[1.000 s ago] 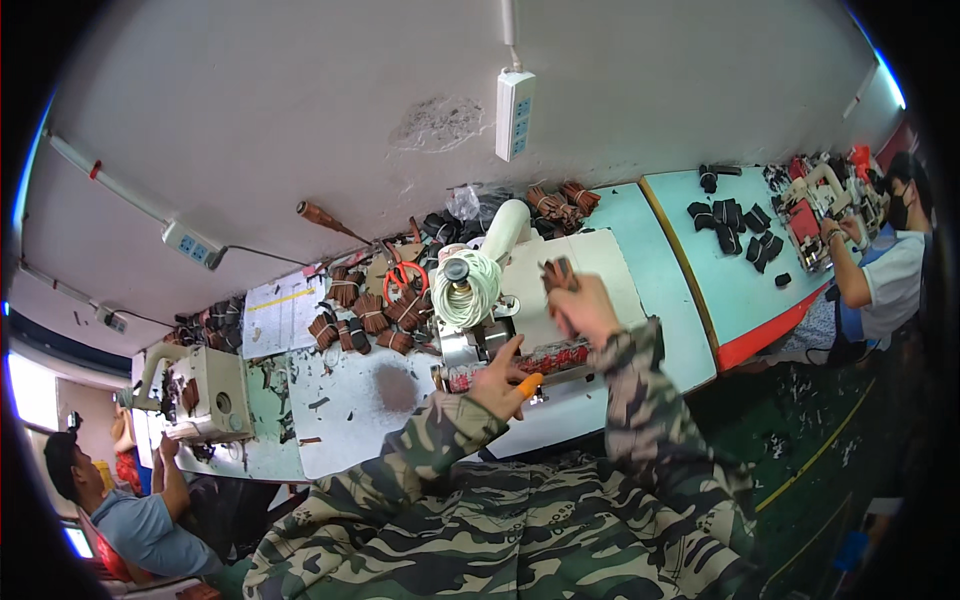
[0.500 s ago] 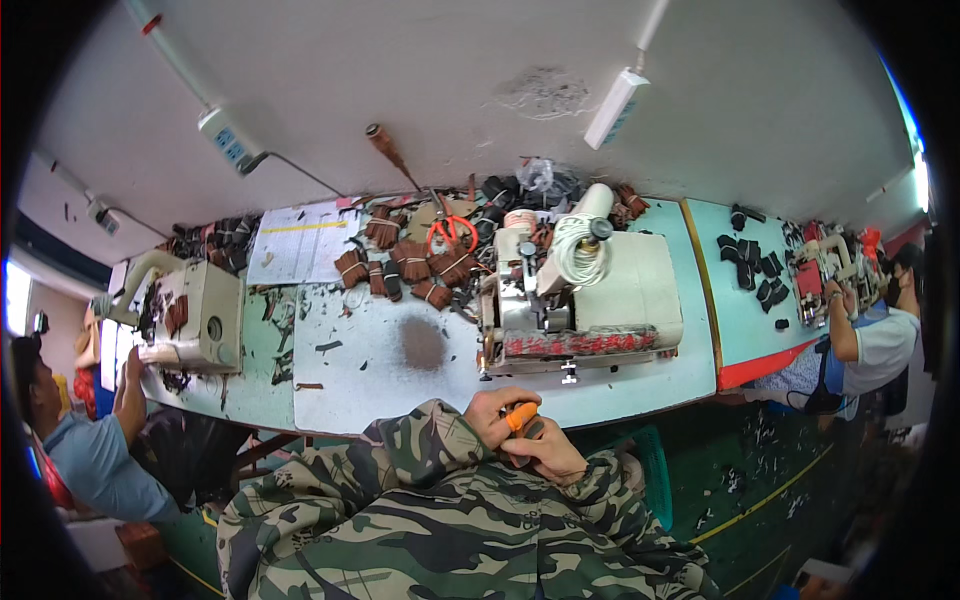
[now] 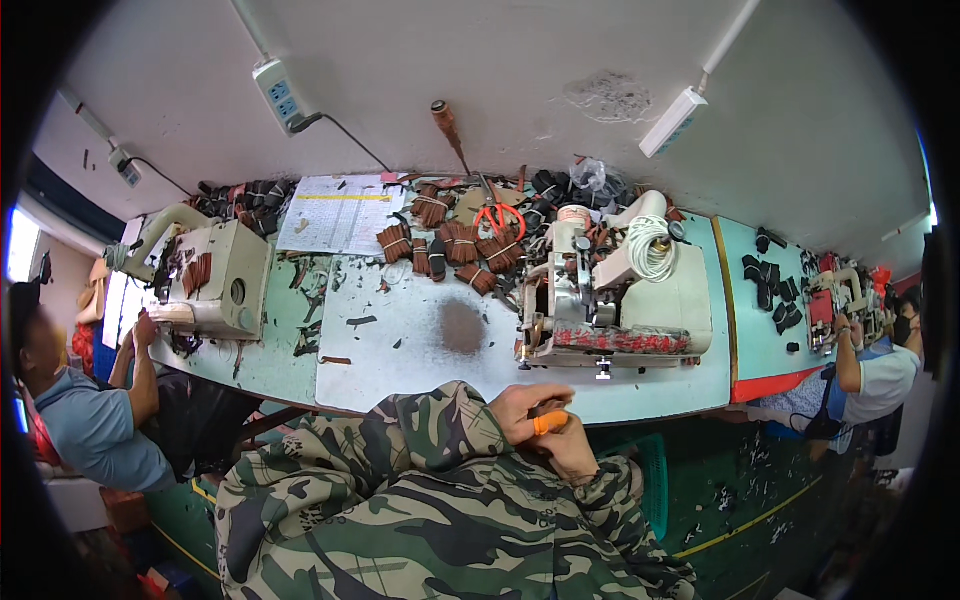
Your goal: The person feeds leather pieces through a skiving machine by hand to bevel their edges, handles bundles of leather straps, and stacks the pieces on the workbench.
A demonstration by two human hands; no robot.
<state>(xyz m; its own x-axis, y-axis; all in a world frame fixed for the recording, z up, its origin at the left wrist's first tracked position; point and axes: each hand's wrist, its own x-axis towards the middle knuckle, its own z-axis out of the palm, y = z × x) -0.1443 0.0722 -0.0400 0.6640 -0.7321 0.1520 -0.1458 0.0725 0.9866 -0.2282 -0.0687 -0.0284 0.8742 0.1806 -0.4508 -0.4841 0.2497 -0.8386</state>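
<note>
My left hand [image 3: 515, 412] and my right hand [image 3: 575, 457] are closed together in front of my body, just off the table's near edge. An orange finger cover [image 3: 549, 423] shows between them; I cannot tell which hand wears it. A bit of something dark brown shows by the curled fingers, but the hands hide most of it. Beyond my hands, slightly right, stands a cream machine [image 3: 665, 300] with a coiled white cord [image 3: 652, 250]. Bundles of brown strips [image 3: 460, 243] lie on the table behind, with orange-handled scissors [image 3: 499, 220] among them.
A printed sheet [image 3: 340, 215] lies at the back left. A screwdriver [image 3: 449, 135] leans at the wall. Another cream machine [image 3: 225, 280] stands left, where a co-worker [image 3: 90, 420] sits; another person [image 3: 870, 375] works far right. A green basket [image 3: 655, 490] is beside me, below the table.
The view has swung left, so the table and machines sit farther right in the picture. My hands have shifted their grip: the left fingers now reach over the top of the right hand.
</note>
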